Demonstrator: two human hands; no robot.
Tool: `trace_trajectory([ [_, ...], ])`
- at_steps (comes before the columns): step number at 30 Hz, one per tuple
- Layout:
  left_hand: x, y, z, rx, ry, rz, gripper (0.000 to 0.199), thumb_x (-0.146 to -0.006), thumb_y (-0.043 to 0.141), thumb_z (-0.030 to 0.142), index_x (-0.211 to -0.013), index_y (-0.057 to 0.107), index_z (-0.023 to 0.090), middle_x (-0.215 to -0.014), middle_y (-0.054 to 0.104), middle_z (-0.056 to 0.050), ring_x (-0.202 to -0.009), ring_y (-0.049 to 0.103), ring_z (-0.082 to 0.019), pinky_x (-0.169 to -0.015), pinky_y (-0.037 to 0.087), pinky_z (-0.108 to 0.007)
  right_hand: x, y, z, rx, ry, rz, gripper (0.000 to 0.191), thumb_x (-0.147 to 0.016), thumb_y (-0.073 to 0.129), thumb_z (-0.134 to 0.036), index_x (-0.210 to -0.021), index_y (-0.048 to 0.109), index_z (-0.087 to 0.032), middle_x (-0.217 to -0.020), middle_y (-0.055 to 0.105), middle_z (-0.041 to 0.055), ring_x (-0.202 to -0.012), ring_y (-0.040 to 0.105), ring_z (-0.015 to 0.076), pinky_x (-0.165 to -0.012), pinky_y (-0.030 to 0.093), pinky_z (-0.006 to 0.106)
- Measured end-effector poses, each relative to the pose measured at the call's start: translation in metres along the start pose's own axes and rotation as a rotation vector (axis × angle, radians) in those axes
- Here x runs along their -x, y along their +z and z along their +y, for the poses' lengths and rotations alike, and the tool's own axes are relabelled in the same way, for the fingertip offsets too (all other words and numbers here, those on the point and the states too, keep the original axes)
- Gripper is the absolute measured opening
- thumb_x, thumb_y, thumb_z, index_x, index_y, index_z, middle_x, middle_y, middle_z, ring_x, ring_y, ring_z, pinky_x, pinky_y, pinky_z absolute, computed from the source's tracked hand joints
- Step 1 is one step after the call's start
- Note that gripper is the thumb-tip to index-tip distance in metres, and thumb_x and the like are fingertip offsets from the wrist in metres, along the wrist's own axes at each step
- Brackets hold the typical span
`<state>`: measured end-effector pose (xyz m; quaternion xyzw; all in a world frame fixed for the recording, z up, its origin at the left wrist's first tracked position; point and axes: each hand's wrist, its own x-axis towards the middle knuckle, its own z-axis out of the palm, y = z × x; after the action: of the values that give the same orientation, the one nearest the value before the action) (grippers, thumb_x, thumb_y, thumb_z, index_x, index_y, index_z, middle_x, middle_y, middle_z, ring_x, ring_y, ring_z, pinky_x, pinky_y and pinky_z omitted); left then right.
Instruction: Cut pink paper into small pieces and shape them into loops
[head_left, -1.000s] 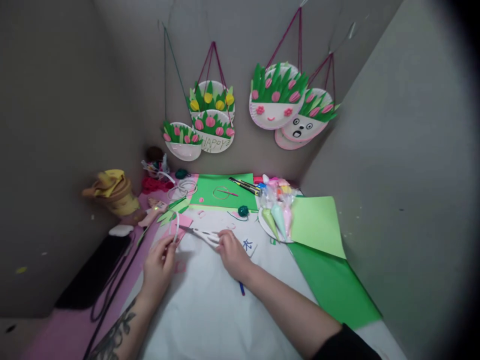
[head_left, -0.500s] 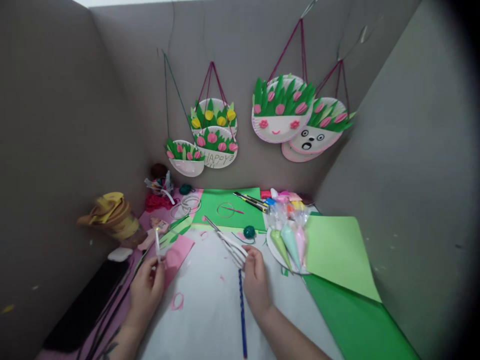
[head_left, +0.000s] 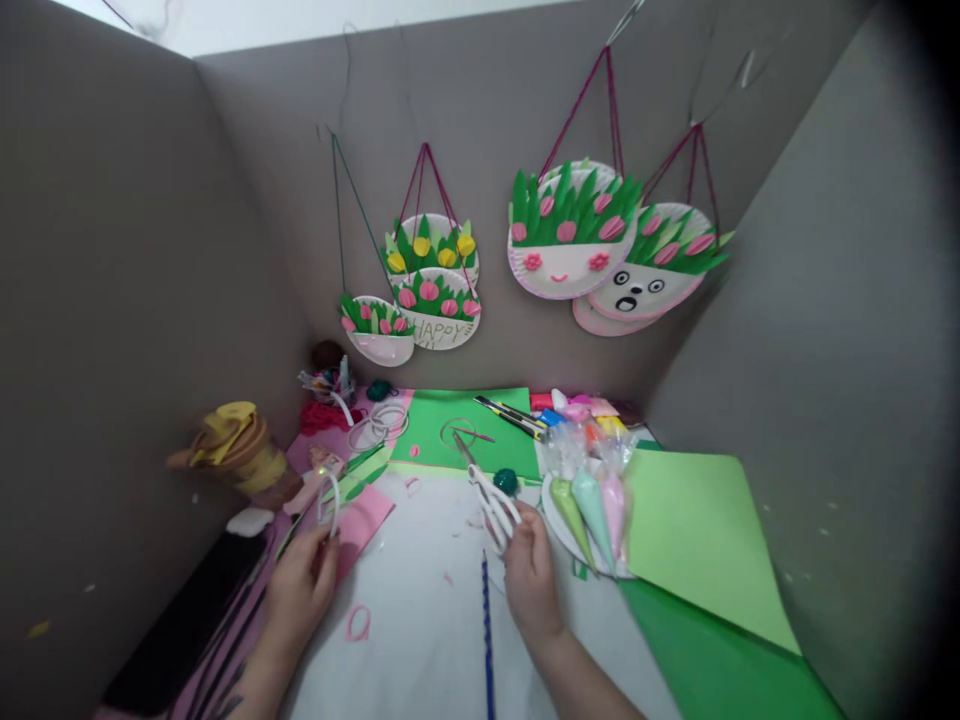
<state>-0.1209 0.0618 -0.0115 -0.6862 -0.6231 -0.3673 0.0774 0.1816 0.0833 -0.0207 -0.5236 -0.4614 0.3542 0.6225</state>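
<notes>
A thin white ring (head_left: 330, 500) stands up between the thumb and fingers of my left hand (head_left: 301, 585), which is pinched closed at its lower edge. Below and beside that ring lies a sheet of pink paper (head_left: 366, 520). My right hand (head_left: 534, 580) is closed around white-handled scissors (head_left: 491, 498), their blades pointing forward and to the left. A blue pencil (head_left: 488, 630) rests on the white work surface (head_left: 420, 650) just left of my right wrist. Nearer the left hand is a small pink paper cutout (head_left: 358, 623).
Piping bags (head_left: 589, 505) lie on a white plate at right, beside light green paper (head_left: 697, 540). Craft knives (head_left: 510, 417) and a green yarn ball (head_left: 505, 482) are ahead. A brown-and-yellow pot (head_left: 244, 455) stands left. Decorated paper plates (head_left: 570, 270) hang on the back wall.
The ring in my left hand has turned to show more of its loop. The scissors have swung to point more steeply forward. The whole view has shifted slightly.
</notes>
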Motion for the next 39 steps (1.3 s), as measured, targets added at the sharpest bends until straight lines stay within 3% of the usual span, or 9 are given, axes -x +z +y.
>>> trace_trajectory([
  [4, 0.004, -0.003, 0.010, 0.106, 0.036, 0.008, 0.017, -0.085, 0.054, 0.027, -0.093, 0.063, 0.016, -0.084, 0.070, -0.007, -0.069, 0.065, -0.019, -0.061, 0.052, -0.028, -0.007, 0.002, -0.004, 0.247, -0.377, -0.133, 0.017, -0.094, 0.040, -0.029, -0.080, 0.046, -0.021, -0.103, 0.055, 0.0097, -0.101, 0.054, 0.0230, -0.088, 0.044, 0.040],
  [9, 0.013, -0.005, 0.021, 0.223, 0.064, -0.037, 0.016, -0.086, 0.052, 0.024, -0.094, 0.063, 0.015, -0.087, 0.070, -0.009, -0.077, 0.066, -0.019, -0.067, 0.053, -0.028, -0.002, 0.004, 0.002, 0.449, -0.587, -0.314, 0.009, -0.090, 0.043, -0.017, -0.083, 0.044, -0.022, -0.105, 0.054, 0.0108, -0.104, 0.051, 0.0247, -0.091, 0.043, 0.045],
  [17, 0.020, -0.015, 0.041, 0.317, 0.071, -0.159, 0.016, -0.088, 0.050, 0.022, -0.094, 0.063, 0.016, -0.087, 0.070, -0.008, -0.081, 0.065, -0.018, -0.072, 0.054, -0.029, 0.006, 0.008, -0.004, 0.525, -0.494, -0.429, 0.013, -0.088, 0.048, -0.019, -0.077, 0.043, -0.022, -0.100, 0.054, 0.0093, -0.096, 0.054, 0.0233, -0.082, 0.046, 0.039],
  [27, 0.020, -0.004, 0.033, 0.330, -0.101, -0.168, 0.019, -0.088, 0.049, 0.026, -0.093, 0.064, 0.016, -0.088, 0.070, -0.009, -0.078, 0.065, -0.018, -0.069, 0.052, -0.029, 0.005, 0.008, -0.008, 0.587, -0.374, -0.524, 0.014, -0.086, 0.049, -0.023, -0.073, 0.043, -0.022, -0.105, 0.055, 0.0096, -0.088, 0.060, 0.0209, -0.075, 0.047, 0.034],
  [35, 0.018, 0.001, 0.028, 0.266, -0.188, -0.109, 0.021, -0.087, 0.051, 0.031, -0.095, 0.062, 0.016, -0.087, 0.069, -0.008, -0.074, 0.064, -0.017, -0.067, 0.051, -0.029, 0.004, -0.004, -0.014, 0.332, -0.317, -0.451, 0.016, -0.086, 0.049, -0.024, -0.071, 0.046, -0.021, -0.105, 0.054, 0.0101, -0.099, 0.057, 0.0221, -0.077, 0.048, 0.032],
  [39, 0.019, -0.004, 0.033, 0.192, -0.117, -0.122, 0.018, -0.086, 0.051, 0.029, -0.093, 0.062, 0.017, -0.085, 0.069, -0.008, -0.072, 0.063, -0.017, -0.067, 0.051, -0.029, 0.006, -0.010, -0.017, 0.235, -0.376, -0.375, 0.015, -0.083, 0.055, -0.025, -0.069, 0.052, -0.020, -0.111, 0.051, 0.0103, -0.103, 0.056, 0.0231, -0.089, 0.046, 0.037],
])
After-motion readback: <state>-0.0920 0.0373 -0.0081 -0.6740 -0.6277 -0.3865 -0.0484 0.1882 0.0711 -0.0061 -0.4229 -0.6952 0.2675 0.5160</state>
